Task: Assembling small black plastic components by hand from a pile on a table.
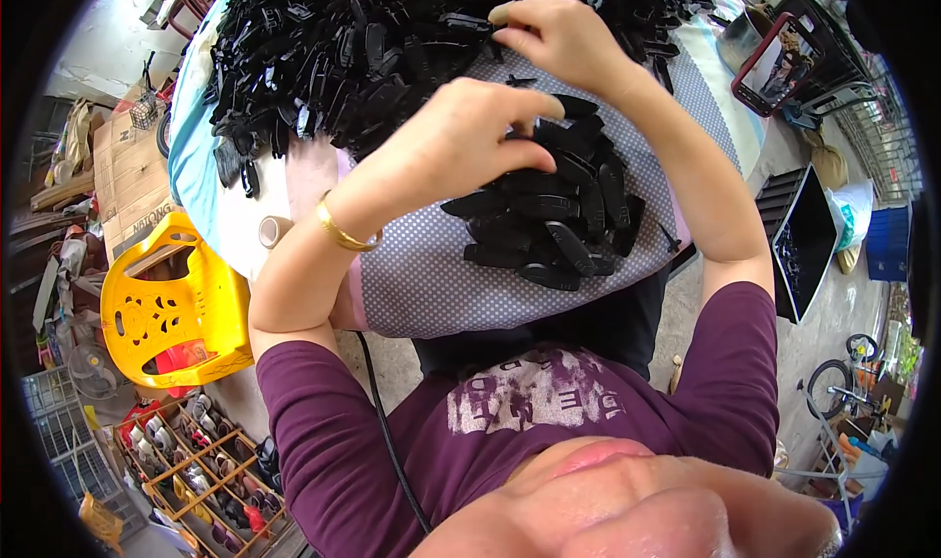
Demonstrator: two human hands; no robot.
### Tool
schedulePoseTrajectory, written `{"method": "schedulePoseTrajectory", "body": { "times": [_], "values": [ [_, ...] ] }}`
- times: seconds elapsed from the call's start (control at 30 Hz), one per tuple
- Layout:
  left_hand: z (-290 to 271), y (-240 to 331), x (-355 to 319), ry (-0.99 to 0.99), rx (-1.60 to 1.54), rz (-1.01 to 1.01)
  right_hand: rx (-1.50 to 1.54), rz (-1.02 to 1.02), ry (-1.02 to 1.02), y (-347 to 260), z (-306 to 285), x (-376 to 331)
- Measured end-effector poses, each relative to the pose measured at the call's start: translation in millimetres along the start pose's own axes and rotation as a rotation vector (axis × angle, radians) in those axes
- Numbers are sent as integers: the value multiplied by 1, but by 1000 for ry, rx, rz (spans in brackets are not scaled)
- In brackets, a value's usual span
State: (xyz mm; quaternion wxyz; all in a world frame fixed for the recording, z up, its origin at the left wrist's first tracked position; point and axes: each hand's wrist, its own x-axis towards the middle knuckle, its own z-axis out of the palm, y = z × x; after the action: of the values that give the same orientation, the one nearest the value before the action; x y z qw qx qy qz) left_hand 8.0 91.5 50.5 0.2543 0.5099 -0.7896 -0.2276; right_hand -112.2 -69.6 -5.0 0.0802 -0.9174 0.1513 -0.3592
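Note:
A large heap of small, long black plastic pieces (363, 48) covers the far part of the table. Nearer to me, a smaller pile of similar black pieces (559, 200) lies on a grey dotted cloth (421, 274). Over the left edge of that small pile hovers my left hand (456, 132), its thumb and forefinger apart with nothing visible between them. My right hand (569, 48) reaches to the near edge of the big heap. Its thumb and fingertips close on a dark piece, whose exact shape blends into the heap behind.
A yellow plastic chair (176, 298) stands at the left, near a cardboard sheet (132, 176). A cardboard tube (274, 231) lies by my left forearm. On the right are a black crate (809, 244) and a red-rimmed container (779, 63). A black cord (377, 401) hangs beside me.

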Motion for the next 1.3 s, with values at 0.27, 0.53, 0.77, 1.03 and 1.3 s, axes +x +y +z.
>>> {"method": "schedulePoseTrajectory", "body": {
  "times": [0.27,0.53,0.77,1.03,1.3],
  "values": [
    [-5,-68,16,496,822,-35,-196,58,-27,-10,-1,7],
    [-16,-75,17,553,656,35,154,3,-102,1,-50,7],
    [-37,-78,11,623,-130,-51,-546,-476,-48,-22,-5,9],
    [-37,-68,13,308,-814,-174,-426,-581,-46,-6,11,10],
    [-27,-70,11,501,-228,-235,548,7,66,-28,-9,10]
  ]
}}
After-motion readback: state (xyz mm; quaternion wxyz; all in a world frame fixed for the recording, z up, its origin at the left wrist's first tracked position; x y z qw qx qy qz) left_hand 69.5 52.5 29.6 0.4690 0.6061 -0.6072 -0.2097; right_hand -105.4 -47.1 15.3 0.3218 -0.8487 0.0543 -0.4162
